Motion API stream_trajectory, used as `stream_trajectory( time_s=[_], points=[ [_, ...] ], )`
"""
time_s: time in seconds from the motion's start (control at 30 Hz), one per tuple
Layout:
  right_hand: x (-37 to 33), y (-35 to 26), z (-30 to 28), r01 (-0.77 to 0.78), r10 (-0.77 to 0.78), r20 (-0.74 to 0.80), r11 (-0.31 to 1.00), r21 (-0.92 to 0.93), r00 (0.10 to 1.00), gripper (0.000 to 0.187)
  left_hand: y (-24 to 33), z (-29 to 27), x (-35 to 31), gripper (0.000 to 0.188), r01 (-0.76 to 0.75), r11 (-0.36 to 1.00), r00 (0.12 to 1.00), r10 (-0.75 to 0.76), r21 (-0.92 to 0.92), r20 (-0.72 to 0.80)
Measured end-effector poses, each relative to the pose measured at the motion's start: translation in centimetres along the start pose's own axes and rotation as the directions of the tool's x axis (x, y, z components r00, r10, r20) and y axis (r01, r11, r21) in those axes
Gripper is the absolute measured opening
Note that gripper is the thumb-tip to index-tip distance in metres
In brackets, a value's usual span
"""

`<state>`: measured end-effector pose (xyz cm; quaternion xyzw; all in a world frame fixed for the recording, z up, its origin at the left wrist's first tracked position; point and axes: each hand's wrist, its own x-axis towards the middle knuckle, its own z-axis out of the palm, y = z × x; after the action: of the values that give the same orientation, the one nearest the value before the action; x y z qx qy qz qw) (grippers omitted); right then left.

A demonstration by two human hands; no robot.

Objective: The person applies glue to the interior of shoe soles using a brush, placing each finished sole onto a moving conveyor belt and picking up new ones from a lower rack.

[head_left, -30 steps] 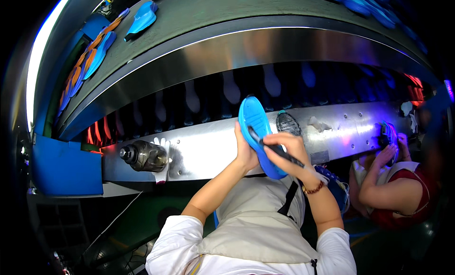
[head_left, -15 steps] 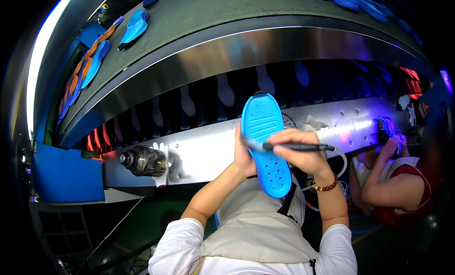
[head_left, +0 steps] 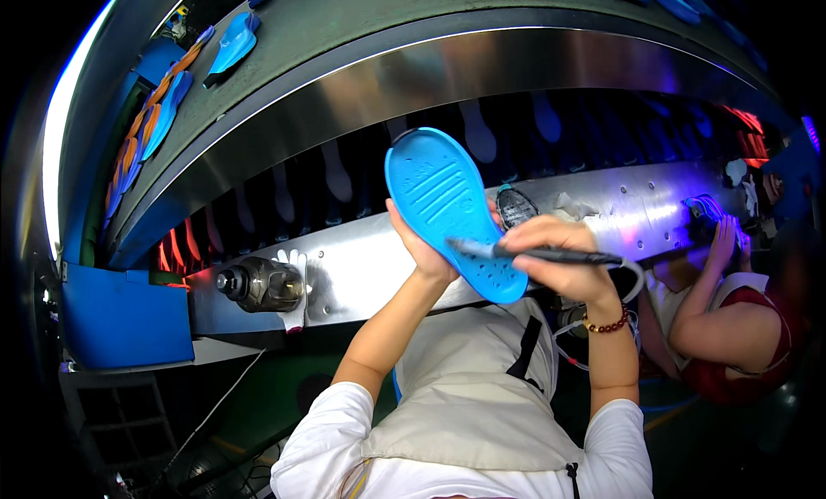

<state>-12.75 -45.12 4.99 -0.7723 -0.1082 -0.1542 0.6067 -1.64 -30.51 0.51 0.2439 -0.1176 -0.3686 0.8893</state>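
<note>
My left hand [head_left: 423, 248] grips a bright blue shoe sole [head_left: 430, 176] by its edge, palm beneath, the sole tilted with its wide end up and left. Bars are moulded on the wide part and small holes dot the narrow end. In my right hand [head_left: 564, 254] is a brush [head_left: 551, 255] with a black handle and a hose running off its back end. Its blurred, pale tip lies over the middle of the sole; whether it touches cannot be told. A beaded bracelet circles my right wrist.
A metal bench [head_left: 370, 258] carries a dark cylindrical metal device [head_left: 258, 284], a white glove [head_left: 297, 284] and a black textured oval piece [head_left: 516, 206]. Above runs a green belt [head_left: 361, 21] with blue soles [head_left: 232, 43]. Dark soles line the slot below. At right, a co-worker [head_left: 731, 327] handles something purple-lit.
The sole has moved up and left and turned, its wide end now leaning left. The brush has shifted slightly down the sole toward its narrow end. The black oval piece has come into sight.
</note>
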Motion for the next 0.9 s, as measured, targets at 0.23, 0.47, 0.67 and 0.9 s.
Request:
stream_trajectory(
  time_s=[0.23, 0.47, 0.67, 0.9],
  points=[
    [-0.8, 0.1, -0.1, -0.008, 0.003, -0.046, 0.993, -0.115, 0.999, 0.024, 1.1, -0.2, 0.4, 0.098, -0.190, 0.980, 0.978, 0.184, -0.055, -0.098],
    [-1.9, 0.8, -0.4, 0.030, -0.029, -0.006, 0.983, 0.181, 1.000, 0.021, 2.8, -0.5, 0.3, 0.098, -0.203, 0.979, 0.979, 0.201, -0.036, -0.042],
    [-2.2, 0.6, -0.3, -0.014, -0.004, 0.128, 0.991, 0.135, 0.992, 0.021, 3.5, 0.2, 0.8, 0.097, -0.221, 0.973, 0.974, 0.224, 0.069, -0.043],
    [-2.1, 0.7, 0.5, 0.023, -0.025, 0.071, 0.999, 0.023, 0.997, 0.023, 3.7, 0.6, 1.1, 0.099, -0.211, 0.971, 0.976, 0.216, 0.108, -0.036]
  ],
)
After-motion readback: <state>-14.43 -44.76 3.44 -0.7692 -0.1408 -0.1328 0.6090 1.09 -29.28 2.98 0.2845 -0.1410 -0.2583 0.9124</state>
